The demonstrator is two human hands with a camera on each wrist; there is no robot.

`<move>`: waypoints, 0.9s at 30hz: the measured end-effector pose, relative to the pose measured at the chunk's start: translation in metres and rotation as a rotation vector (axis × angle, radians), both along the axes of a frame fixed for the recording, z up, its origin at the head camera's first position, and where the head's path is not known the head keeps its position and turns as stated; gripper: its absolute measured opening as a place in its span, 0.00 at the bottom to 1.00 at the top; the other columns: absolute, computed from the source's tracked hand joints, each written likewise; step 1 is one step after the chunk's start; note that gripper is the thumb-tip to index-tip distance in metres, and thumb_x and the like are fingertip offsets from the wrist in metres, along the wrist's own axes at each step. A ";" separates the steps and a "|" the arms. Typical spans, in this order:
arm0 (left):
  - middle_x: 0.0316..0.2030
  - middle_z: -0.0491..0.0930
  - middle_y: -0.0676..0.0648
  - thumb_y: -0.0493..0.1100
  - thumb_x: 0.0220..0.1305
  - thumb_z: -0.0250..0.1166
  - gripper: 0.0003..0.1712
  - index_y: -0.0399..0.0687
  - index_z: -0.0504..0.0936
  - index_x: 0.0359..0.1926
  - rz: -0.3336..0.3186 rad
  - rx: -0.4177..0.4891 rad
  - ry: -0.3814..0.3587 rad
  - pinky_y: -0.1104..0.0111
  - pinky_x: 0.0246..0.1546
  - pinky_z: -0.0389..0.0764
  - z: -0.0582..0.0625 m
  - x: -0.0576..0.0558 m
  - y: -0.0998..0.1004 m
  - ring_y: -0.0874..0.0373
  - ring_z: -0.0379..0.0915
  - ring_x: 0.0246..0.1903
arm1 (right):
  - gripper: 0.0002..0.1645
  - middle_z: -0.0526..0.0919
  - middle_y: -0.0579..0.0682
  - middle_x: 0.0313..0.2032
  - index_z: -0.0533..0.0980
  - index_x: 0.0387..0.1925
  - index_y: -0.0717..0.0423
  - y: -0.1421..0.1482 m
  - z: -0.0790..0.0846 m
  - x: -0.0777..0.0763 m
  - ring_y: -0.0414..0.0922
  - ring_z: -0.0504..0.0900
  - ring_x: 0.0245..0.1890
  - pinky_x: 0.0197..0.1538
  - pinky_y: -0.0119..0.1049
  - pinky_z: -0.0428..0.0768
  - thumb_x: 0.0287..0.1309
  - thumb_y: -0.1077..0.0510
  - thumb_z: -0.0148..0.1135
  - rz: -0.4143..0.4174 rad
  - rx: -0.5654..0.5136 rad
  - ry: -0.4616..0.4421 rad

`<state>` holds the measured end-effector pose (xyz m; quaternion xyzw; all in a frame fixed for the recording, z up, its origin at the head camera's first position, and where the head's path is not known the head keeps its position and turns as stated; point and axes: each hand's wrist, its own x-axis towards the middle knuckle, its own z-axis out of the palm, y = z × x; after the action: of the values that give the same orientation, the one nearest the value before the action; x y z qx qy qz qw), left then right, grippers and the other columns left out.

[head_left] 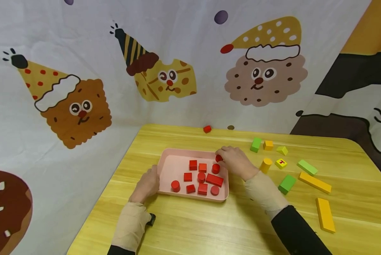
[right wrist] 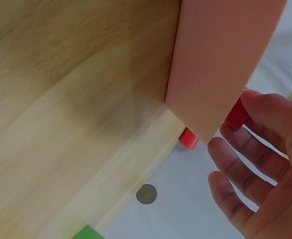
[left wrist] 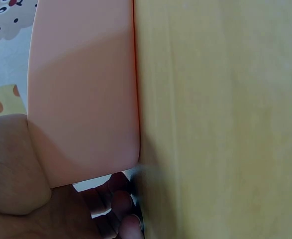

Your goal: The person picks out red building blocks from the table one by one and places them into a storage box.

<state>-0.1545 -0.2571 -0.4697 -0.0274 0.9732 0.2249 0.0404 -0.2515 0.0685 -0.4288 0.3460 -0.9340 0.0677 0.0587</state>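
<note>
A pink tray lies on the wooden table, holding several red blocks, among them a long red block and a red cylinder. At its left end my left hand grips the wall, thumb over the rim and fingers outside, as the left wrist view of the tray wall shows. Over the back right corner, my right hand pinches a red block between thumb and index finger. Its other fingers are spread loosely outside the tray.
One red block sits by the table's back edge. Right of the tray lie green blocks, orange planks, an orange cylinder and a yellow block marked T. A printed cloth hangs behind the table.
</note>
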 end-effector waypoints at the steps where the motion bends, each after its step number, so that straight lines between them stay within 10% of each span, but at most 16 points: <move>1: 0.34 0.71 0.39 0.36 0.73 0.46 0.13 0.33 0.65 0.54 -0.002 -0.001 0.004 0.51 0.35 0.75 0.000 0.000 0.000 0.46 0.71 0.32 | 0.19 0.81 0.51 0.40 0.81 0.47 0.56 -0.001 -0.001 -0.001 0.50 0.78 0.36 0.41 0.46 0.78 0.52 0.57 0.73 0.003 0.002 0.002; 27: 0.36 0.72 0.38 0.36 0.73 0.45 0.14 0.33 0.65 0.55 -0.012 -0.015 0.015 0.50 0.37 0.76 -0.002 -0.002 0.000 0.43 0.73 0.35 | 0.11 0.82 0.45 0.31 0.83 0.38 0.49 -0.022 -0.008 -0.017 0.42 0.75 0.29 0.38 0.38 0.76 0.52 0.65 0.71 0.105 0.032 -0.083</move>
<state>-0.1570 -0.2572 -0.4721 -0.0201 0.9752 0.2177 0.0340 -0.2687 0.0469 -0.4372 0.3924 -0.9171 0.0698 0.0107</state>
